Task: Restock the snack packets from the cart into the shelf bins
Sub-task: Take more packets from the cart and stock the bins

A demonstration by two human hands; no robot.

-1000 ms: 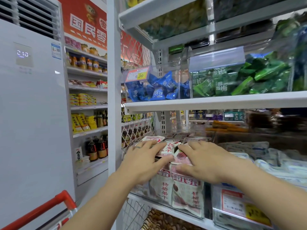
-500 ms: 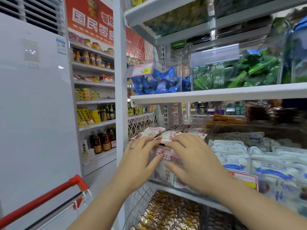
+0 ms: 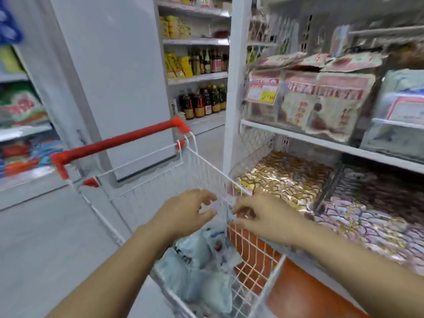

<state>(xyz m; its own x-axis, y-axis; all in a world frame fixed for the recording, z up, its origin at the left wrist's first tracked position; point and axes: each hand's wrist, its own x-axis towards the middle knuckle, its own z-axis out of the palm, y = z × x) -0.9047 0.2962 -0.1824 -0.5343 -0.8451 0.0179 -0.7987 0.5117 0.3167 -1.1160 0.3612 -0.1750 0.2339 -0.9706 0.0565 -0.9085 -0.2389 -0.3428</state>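
Over the cart basket: left hand (image 3: 187,213) and right hand (image 3: 263,216) hover side by side, palms down, close together but not touching.
Grip: the fingers of both hands are spread and loosely bent, with nothing held in either. Motion blur softens the fingertips.
Right hand and rim: its fingertips are at the cart's right-hand wire rim; the blur hides whether they touch it.
Snack packets: pale blue-and-white snack packets (image 3: 202,260) lie heaped in the bottom of the cart, directly below the hands.
Cart: a white wire cart (image 3: 204,168) with a red handle (image 3: 119,143) at its far end stands just beside the shelving.
Shelf bin: up and to the right, a clear shelf bin (image 3: 257,115) is packed with upright pink-and-cream packets (image 3: 330,104), with more lying flat on top. A price tag (image 3: 262,94) is on its front.
Neighbouring bin: further right, pale packets (image 3: 403,86).
Lower shelf: gold-wrapped sweets (image 3: 282,180).
Background: a tall white cabinet (image 3: 114,76) beyond the cart, and shelves of dark bottles (image 3: 202,101).
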